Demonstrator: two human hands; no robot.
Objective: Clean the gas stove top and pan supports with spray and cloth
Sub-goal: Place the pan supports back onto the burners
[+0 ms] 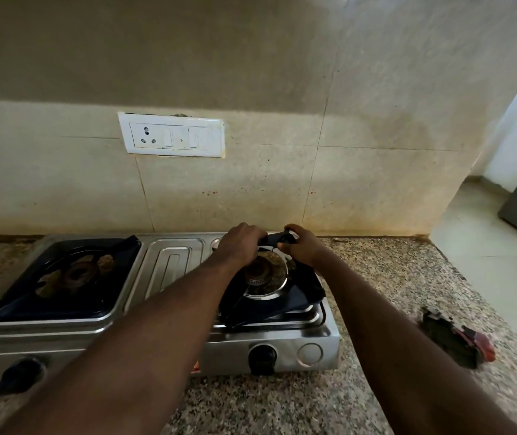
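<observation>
A two-burner steel gas stove (169, 265) stands on the speckled granite counter. Its left burner has a black pan support (72, 274) lying flat in place. The right black pan support (269, 306) is tilted, its far edge lifted above the right burner (261, 273). My left hand (241, 244) grips that far edge on the left side, and my right hand (299, 246) grips it on the right side. No spray bottle is in view.
A dark and red cloth-like bundle (456, 340) lies on the counter to the right of the stove. A white socket and switch plate (172, 135) is on the stained tiled wall behind. Two black knobs (261, 357) face me. The counter ends at the right.
</observation>
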